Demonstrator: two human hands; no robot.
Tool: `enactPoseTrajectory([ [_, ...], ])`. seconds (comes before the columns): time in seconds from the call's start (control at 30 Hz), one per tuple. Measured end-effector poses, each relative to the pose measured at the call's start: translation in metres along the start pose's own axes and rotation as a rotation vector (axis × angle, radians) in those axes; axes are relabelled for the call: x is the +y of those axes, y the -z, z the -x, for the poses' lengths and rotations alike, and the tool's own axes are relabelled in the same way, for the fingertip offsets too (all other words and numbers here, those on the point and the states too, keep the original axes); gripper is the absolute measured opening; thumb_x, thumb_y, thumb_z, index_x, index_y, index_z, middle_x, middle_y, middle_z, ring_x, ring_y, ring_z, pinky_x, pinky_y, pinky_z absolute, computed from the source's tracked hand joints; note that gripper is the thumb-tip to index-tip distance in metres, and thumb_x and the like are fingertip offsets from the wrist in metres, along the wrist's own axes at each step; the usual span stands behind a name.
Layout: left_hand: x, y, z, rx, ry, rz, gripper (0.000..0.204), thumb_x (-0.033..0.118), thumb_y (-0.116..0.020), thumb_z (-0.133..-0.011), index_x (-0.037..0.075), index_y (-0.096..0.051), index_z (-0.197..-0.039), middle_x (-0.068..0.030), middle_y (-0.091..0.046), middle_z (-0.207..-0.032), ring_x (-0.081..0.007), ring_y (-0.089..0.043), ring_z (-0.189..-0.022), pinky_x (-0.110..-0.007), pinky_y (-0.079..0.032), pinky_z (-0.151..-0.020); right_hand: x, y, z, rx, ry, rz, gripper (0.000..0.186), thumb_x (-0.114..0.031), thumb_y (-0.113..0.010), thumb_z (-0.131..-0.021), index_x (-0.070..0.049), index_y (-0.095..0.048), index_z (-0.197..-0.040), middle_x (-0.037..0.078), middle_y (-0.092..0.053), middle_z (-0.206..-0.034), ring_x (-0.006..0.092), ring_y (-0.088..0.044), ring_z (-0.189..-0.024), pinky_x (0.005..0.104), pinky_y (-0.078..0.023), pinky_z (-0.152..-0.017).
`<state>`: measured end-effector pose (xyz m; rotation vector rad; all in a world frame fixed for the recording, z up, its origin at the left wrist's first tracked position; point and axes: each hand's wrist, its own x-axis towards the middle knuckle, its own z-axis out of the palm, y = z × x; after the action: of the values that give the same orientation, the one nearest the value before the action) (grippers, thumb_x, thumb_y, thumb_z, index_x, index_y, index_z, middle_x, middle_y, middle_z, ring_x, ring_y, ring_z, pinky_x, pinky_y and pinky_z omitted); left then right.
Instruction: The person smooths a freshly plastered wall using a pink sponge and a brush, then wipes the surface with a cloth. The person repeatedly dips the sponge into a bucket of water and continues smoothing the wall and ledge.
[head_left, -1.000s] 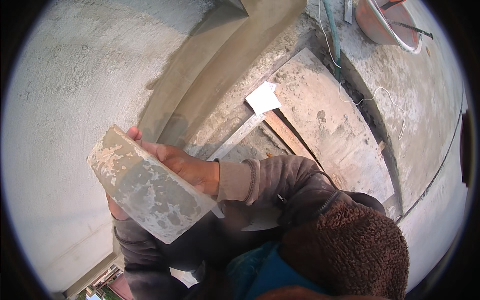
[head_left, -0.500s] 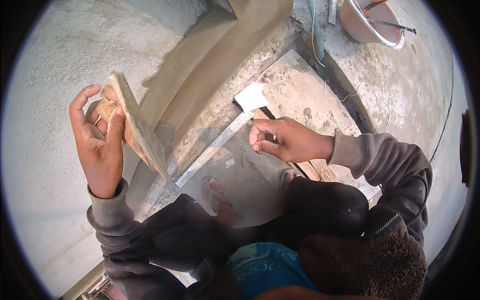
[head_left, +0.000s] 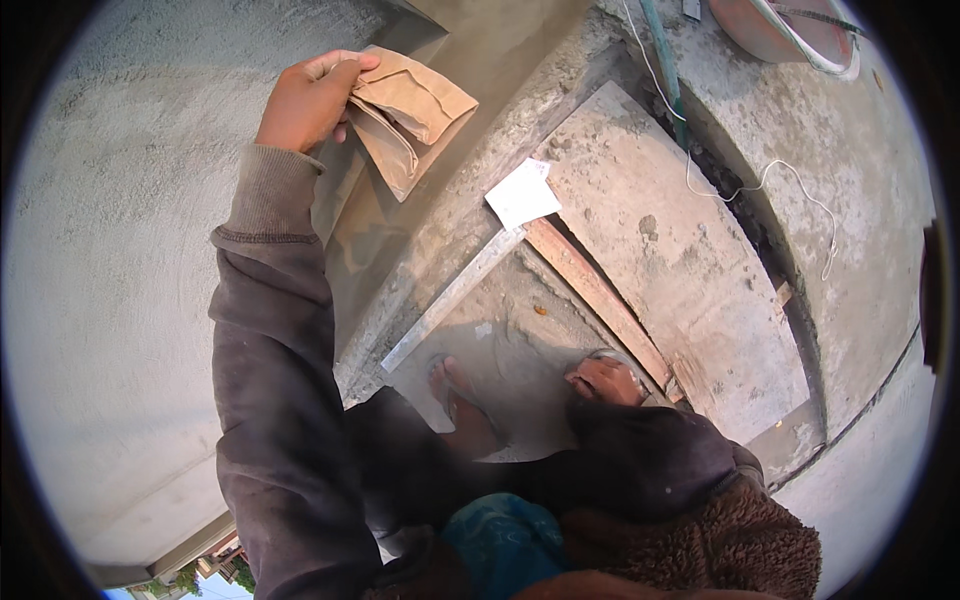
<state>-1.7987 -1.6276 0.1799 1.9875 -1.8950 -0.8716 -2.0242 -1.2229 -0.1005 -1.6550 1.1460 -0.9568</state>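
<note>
My left hand [head_left: 310, 100] is stretched out to the upper left, its fingers closed on the edge of a piece of folded brown paper [head_left: 425, 100]. The paper hangs creased and doubled over in front of a damp, smooth band of plaster [head_left: 490, 60] at the foot of the grey wall [head_left: 130, 200]. My right hand is out of the picture. Below and right of the paper, a white card-like sheet [head_left: 523, 195] lies at the upper end of a long, flat pale strip [head_left: 450, 298].
A pinkish bucket [head_left: 765, 35] stands at the upper right. A white cord [head_left: 775, 168] snakes over the concrete beside a greenish pole [head_left: 660, 60]. A gap [head_left: 740, 215] curves around a gritty slab [head_left: 690, 260]. A reddish timber [head_left: 600, 295] lies near my feet [head_left: 605, 380].
My left hand has moved up and right with the brown paper, which now points right and down. My right hand has left the picture. The view has shifted slightly.
</note>
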Motion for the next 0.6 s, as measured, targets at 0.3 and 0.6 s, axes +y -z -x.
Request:
enactPoseTrajectory([
  [0.3, 0.016, -0.027, -0.030, 0.031, -0.023, -0.023, 0.039, 0.028, -0.052, -0.099, 0.010, -0.076, -0.124, 0.0017, -0.065, -0.087, -0.0057, -0.047, -0.056, -0.023, -0.037, -0.045, 0.016, -0.035, 0.019, 0.221, -0.206, 0.282, 0.019, -0.017, -0.086, -0.067, -0.022, -0.077, -0.083, -0.003, -0.076, -0.086, 0.0209, -0.072, -0.077, 0.0348, -0.059, -0.070],
  [0.6, -0.002, -0.031, -0.060, 0.004, -0.082, 0.099, 0.043, 0.024, -0.051, -0.099, 0.000, -0.070, -0.129, -0.0039, -0.066, -0.090, -0.0068, -0.044, -0.052, -0.025, -0.036, -0.042, 0.019, -0.033, 0.018, 0.070, -0.252, 0.302, 0.015, -0.022, -0.086, -0.075, -0.023, -0.076, -0.086, -0.003, -0.075, -0.093, 0.0213, -0.073, -0.082, 0.0369, -0.059, -0.073],
])
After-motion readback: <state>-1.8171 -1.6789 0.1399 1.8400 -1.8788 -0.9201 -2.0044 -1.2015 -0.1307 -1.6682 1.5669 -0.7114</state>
